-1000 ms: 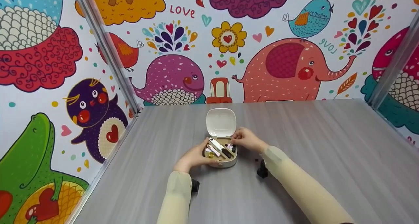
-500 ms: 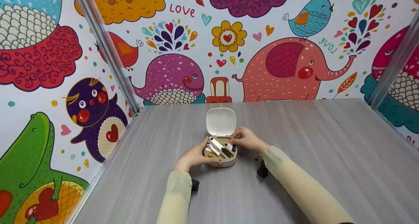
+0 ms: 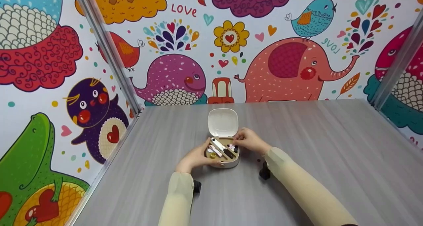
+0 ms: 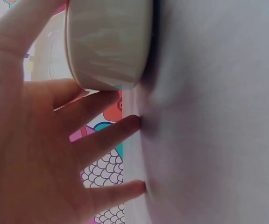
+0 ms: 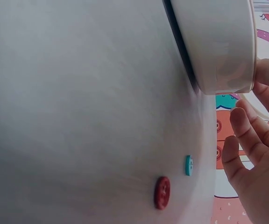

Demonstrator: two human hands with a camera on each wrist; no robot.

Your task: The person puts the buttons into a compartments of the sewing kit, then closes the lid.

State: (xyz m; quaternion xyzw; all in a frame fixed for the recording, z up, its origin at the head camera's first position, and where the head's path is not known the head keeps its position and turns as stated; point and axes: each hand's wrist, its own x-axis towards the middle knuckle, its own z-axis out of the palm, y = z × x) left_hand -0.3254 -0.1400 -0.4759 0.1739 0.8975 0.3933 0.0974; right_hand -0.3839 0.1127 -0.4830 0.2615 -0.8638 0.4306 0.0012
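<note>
A white sewing box (image 3: 229, 165) stands on the table with its lid (image 3: 223, 123) raised. My left hand (image 3: 195, 158) grips its left side, thumb across the front and fingers behind. My right hand (image 3: 249, 140) is at the back right rim, its thumb and forefinger reaching inside over small pink, white and black buttons (image 3: 232, 148). The box hides those fingertips in the right wrist view, so whether they pinch anything is unclear. A white tool with a black end (image 3: 218, 144) lies diagonally across the middle, beside a slim pink-and-white piece (image 3: 216, 152) and a small gold item (image 3: 213, 155).
A red button (image 5: 162, 192) and a teal button (image 5: 189, 165) lie on the grey table (image 3: 297, 136) to the right of the box. Walls (image 3: 228, 64) with cartoon animals and metal corner posts (image 3: 109, 51) bound the table at the back and sides.
Both hands and the box keep nearly the same places. At the left of the box, the slim piece and small white things appear slightly shifted.
</note>
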